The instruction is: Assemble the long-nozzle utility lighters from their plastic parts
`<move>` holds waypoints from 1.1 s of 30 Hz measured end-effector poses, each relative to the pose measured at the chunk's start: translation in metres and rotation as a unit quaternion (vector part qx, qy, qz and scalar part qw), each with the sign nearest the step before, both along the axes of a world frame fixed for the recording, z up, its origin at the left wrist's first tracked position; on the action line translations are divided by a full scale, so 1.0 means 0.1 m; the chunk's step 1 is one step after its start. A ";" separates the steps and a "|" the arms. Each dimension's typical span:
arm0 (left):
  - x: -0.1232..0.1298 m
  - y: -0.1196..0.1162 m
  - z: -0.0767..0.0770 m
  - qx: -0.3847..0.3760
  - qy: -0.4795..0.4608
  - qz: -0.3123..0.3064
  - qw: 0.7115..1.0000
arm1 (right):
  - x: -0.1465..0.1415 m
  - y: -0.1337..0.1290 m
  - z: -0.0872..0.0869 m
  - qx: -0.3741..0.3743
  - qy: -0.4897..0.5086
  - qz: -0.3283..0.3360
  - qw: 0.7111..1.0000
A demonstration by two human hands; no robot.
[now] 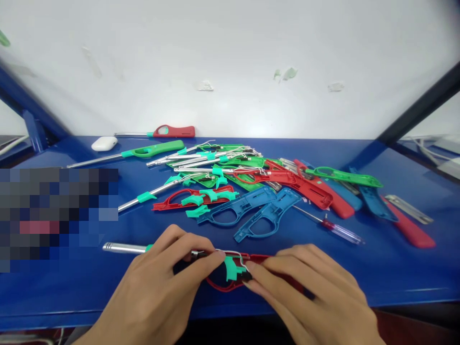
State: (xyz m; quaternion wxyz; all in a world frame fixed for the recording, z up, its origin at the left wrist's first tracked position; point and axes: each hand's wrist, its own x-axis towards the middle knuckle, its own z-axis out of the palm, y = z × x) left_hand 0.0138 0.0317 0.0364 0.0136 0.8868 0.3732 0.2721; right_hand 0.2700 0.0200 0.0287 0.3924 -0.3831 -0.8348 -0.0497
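Note:
Both hands work on a red lighter casing (224, 289), an opened half of a long-nosed gas lighter, at the front of the blue table. My left hand (158, 282) is closed around its nozzle end, where a metal tube (124, 247) sticks out to the left. Its thumb and fingertips press near a white wire (237, 254). My right hand (305, 287) pinches by the wire's lower end, beside a teal trigger (233, 268) and a small black part. The right fingers hide most of the red handle.
Behind the hands lie blue casing halves (262, 220), red casings (305, 187), and a heap of metal tubes with wires (201, 163). A screwdriver (345, 232) rests at right. Assembled green (161, 148) and red lighters (179, 131) and a white earphone case (104, 143) are farther back.

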 end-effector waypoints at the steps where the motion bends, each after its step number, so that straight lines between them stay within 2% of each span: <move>1: 0.01 -0.02 0.01 0.007 -0.009 -0.001 1.000 | 0.00 0.00 0.00 0.003 -0.003 0.000 1.000; 6: 0.09 -0.04 0.06 0.044 -0.021 0.004 0.999 | 0.00 -0.03 -0.03 0.016 -0.034 -0.011 0.999; 11: 0.09 -0.04 0.01 0.053 -0.003 0.012 0.998 | 0.01 -0.07 -0.05 0.040 -0.103 -0.017 0.994; 19: 0.08 -0.05 0.01 0.037 0.029 0.006 0.999 | -0.01 -0.06 -0.02 0.071 -0.141 -0.045 0.986; 25: 0.05 -0.13 0.00 0.159 0.099 0.040 0.982 | -0.02 -0.05 0.01 0.054 -0.121 -0.050 0.990; 29: 0.08 -0.17 -0.02 0.184 0.127 0.040 0.974 | -0.01 -0.06 0.03 0.047 -0.126 -0.039 0.990; 33: 0.09 -0.25 -0.12 0.203 0.137 0.041 0.969 | 0.01 -0.07 0.02 0.038 -0.134 -0.035 0.990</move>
